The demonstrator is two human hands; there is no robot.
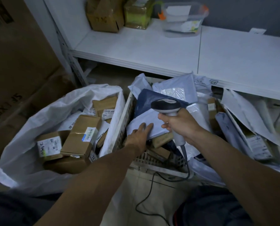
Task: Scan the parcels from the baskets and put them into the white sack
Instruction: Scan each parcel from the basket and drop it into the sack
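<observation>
A white lattice basket (pixel 125 118) in the middle holds soft mailers and small cartons. My left hand (pixel 140 133) lies with straight fingers on a white mailer (pixel 149 119) on top of the pile. A dark blue mailer (pixel 149 100) lies just behind it. My right hand (pixel 179 123) grips the handle of a grey barcode scanner (pixel 166 106), whose black head hangs over the white mailer. At the left, the white sack (pixel 43 118) stands open with several brown cartons (pixel 80 137) inside.
A second heap of grey and white mailers (pixel 243 121) fills the right side under a low white shelf (pixel 168 49). Big brown cartons (pixel 17 62) stand at the far left. The scanner's black cable (pixel 150 190) trails across the floor between my knees.
</observation>
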